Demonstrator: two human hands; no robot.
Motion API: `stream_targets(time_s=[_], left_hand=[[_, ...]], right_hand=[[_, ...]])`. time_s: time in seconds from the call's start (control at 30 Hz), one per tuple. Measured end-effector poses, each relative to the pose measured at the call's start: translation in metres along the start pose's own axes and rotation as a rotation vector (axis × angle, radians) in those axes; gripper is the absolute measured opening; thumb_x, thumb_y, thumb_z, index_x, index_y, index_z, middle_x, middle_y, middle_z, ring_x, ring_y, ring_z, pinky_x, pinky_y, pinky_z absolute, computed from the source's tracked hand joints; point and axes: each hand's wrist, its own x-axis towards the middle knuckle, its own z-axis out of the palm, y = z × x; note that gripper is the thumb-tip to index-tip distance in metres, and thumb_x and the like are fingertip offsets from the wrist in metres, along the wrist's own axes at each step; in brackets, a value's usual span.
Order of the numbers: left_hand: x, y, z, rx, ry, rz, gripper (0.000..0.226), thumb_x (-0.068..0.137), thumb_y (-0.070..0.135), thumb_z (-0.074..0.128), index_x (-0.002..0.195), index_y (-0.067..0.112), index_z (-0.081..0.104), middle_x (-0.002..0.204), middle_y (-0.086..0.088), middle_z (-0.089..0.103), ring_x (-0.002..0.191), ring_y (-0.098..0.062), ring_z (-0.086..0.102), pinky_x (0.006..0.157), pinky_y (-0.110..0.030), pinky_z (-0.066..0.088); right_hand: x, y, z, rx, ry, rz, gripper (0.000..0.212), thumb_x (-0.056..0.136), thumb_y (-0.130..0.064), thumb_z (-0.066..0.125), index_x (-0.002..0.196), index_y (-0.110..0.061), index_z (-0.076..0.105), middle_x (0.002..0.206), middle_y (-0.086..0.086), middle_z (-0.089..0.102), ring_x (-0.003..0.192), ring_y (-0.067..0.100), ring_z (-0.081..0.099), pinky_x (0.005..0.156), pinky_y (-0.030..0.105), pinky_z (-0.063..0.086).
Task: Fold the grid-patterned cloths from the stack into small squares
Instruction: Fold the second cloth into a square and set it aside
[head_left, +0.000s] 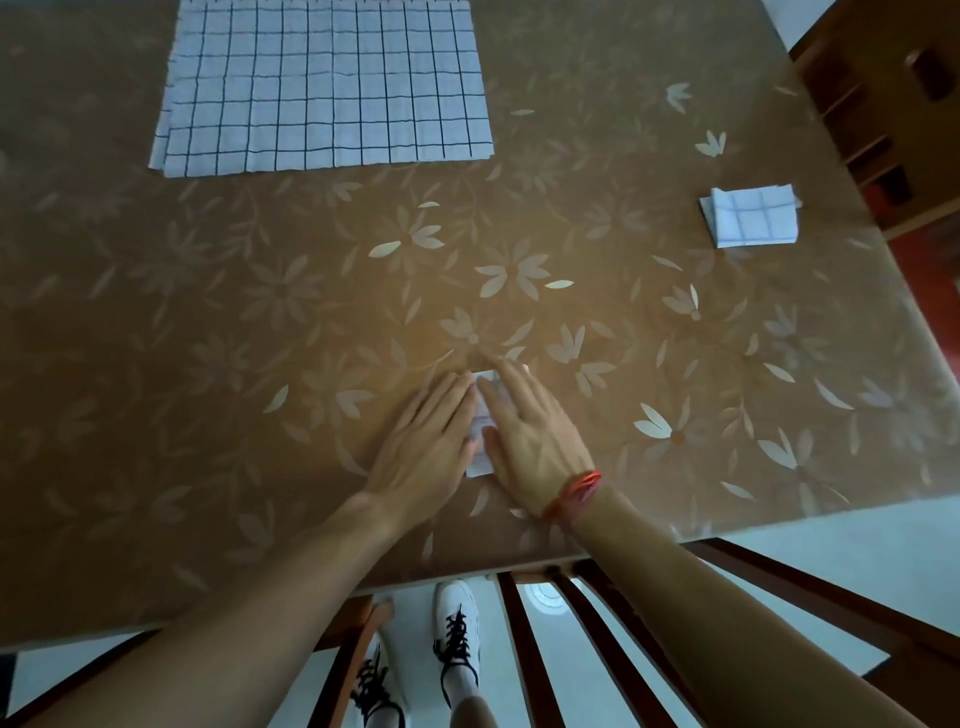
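A stack of white cloths with a dark grid (324, 85) lies flat at the far side of the table. A small folded pile of the same cloth (750, 217) sits near the right edge. Close to the near edge, a small folded cloth (484, 415) is almost fully covered by my two hands. My left hand (423, 447) lies flat on its left part, fingers together and pointing away. My right hand (530, 439), with a red string at the wrist, presses flat on its right part. Only a thin white strip shows between them.
The table (208, 338) wears a brown cover with pale flowers. A wooden chair back (597, 639) stands below the near edge, with my white shoes on the pale floor. Wooden furniture (883, 104) stands past the right corner.
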Motion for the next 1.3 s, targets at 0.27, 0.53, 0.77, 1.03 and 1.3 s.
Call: stream_targets(time_s=[0.27,0.53,0.77,1.03,1.3], left_hand=[[-0.005,-0.009,0.008,0.174,-0.08,0.051,0.056,0.101,0.033,0.027,0.148,0.002,0.032,0.157,-0.012,0.028,0.147,-0.022,0.018,0.118,-0.047,0.02],[-0.005,-0.012,0.008,0.203,-0.151,0.041,0.062,0.101,0.04,0.025,0.151,0.003,0.023,0.161,-0.011,0.013,0.149,-0.021,0.007,0.119,-0.044,0.016],[0.012,-0.001,-0.028,-0.439,-0.01,-0.292,0.05,0.098,0.025,0.051,0.144,0.009,0.041,0.155,0.0,0.032,0.142,-0.011,0.027,0.113,-0.019,0.017],[0.013,0.014,-0.055,-1.496,0.031,-1.103,0.019,0.097,0.009,0.052,0.109,-0.001,0.062,0.11,-0.016,0.068,0.101,-0.023,0.067,0.098,-0.036,0.049],[0.01,0.025,-0.045,-1.563,0.081,-1.172,0.027,0.094,0.009,0.055,0.117,-0.004,0.06,0.112,-0.015,0.068,0.105,-0.022,0.065,0.096,-0.033,0.049]], right_hand=[[0.002,0.013,0.027,-0.118,-0.259,-0.082,0.062,0.1,-0.039,0.02,0.15,-0.004,0.018,0.159,0.012,0.015,0.148,0.023,0.009,0.12,0.042,0.018],[-0.015,0.052,0.009,-0.305,-0.342,-0.018,0.072,0.099,-0.053,0.018,0.152,-0.005,0.01,0.16,0.011,0.006,0.148,0.023,0.003,0.12,0.046,0.014],[0.001,0.042,-0.019,0.121,-0.309,0.141,0.061,0.095,-0.042,0.035,0.147,-0.012,0.03,0.152,0.003,0.032,0.138,0.02,0.032,0.115,0.04,0.029],[0.019,0.047,-0.053,0.677,-0.162,0.858,0.025,0.084,-0.018,0.055,0.066,-0.005,0.067,0.063,0.01,0.064,0.059,0.021,0.057,0.068,0.041,0.054],[0.016,0.037,-0.041,0.765,-0.172,0.948,0.024,0.087,-0.014,0.056,0.077,0.002,0.071,0.074,0.014,0.07,0.068,0.023,0.064,0.076,0.042,0.058]])
